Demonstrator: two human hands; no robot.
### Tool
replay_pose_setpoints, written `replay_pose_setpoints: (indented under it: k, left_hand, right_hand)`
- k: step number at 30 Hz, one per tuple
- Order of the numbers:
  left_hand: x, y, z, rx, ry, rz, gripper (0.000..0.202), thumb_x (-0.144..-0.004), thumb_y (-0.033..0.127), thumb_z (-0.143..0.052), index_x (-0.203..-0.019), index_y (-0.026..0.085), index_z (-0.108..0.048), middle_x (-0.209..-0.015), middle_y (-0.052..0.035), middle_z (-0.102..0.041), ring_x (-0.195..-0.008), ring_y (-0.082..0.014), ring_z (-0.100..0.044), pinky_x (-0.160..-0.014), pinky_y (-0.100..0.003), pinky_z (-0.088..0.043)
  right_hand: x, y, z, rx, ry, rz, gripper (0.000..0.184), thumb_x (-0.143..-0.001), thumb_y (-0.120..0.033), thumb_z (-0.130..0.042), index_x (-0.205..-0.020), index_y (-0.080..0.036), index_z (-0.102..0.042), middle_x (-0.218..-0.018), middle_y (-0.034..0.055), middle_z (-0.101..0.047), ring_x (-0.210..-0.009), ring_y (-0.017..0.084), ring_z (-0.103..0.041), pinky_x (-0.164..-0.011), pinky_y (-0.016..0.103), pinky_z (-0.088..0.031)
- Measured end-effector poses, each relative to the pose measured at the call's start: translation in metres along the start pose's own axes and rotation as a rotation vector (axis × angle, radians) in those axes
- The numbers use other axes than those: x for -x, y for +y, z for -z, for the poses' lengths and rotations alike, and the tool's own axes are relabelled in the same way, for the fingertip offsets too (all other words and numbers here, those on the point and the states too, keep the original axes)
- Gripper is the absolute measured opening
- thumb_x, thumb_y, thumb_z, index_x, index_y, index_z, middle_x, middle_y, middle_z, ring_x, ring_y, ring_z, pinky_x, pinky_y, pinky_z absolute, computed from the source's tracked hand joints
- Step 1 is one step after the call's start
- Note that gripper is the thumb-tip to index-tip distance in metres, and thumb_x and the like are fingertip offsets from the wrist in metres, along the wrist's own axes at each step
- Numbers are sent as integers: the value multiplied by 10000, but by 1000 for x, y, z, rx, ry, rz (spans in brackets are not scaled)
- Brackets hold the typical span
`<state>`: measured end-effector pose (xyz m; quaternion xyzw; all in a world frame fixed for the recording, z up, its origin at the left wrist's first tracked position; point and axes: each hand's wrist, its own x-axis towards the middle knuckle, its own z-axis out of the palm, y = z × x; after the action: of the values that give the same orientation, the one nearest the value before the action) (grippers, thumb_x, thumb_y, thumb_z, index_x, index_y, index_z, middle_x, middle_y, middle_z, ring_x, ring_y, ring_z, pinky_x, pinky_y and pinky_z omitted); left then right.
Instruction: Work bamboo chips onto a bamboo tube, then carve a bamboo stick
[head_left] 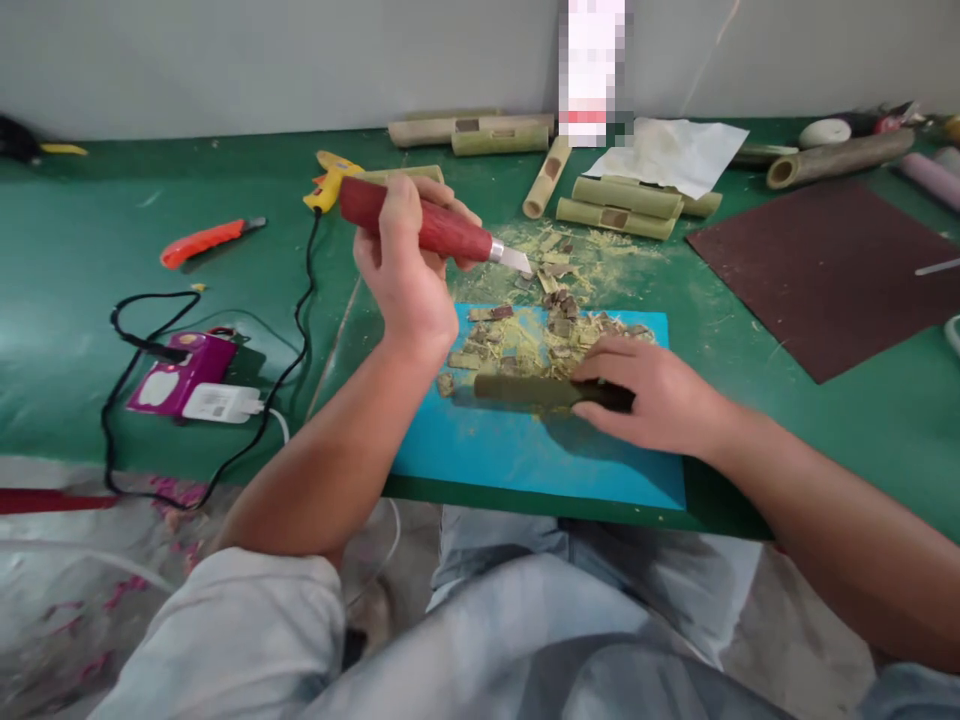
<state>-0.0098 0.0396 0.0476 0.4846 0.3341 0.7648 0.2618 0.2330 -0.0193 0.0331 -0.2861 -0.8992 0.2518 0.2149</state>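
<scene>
My left hand (405, 275) is closed round the red wooden handle of a carving knife (442, 230), raised above the table with the short blade pointing right. My right hand (649, 395) is wrapped over one end of a dark green bamboo piece (525, 390), pressing it flat on the blue cutting mat (525, 450). Bamboo chips and shavings (551, 320) are heaped on the far part of the mat and beyond it.
Several cut bamboo tubes (619, 205) lie further back by a white sheet (667, 150). A dark brown sheet (825, 270) lies right. At left lie a yellow glue gun (326, 180), an orange utility knife (206, 240), and a purple power strip (184, 375) with cables.
</scene>
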Motion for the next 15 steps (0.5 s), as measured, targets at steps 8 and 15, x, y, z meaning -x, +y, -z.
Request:
replay_pose_setpoints:
  k: [8,15]
  left_hand:
    - [6,-8,-4,-65,65,109,544,-934,757,-461,-752,263,-597,-644,-17,-579,-523,-160,-547,-469,-325,-378]
    - [15,-18,-6,-92,40,160,588,-917,799,-433,-797,247,-596,-683,-33,-562,-603,-185,-575,-537,-321,-396]
  right_hand:
    - [4,-19,-14,9,-195,95,152,-929,-306,-605,-1006,-203,-686,-966,81,-701,-886,214,-646,-769,355,-516]
    - [1,-7,-16,69,-114,-36,149,-900,-289,-618,-1001,-198,-680,-967,95,-705,-933,253,-650,-807,392,-525]
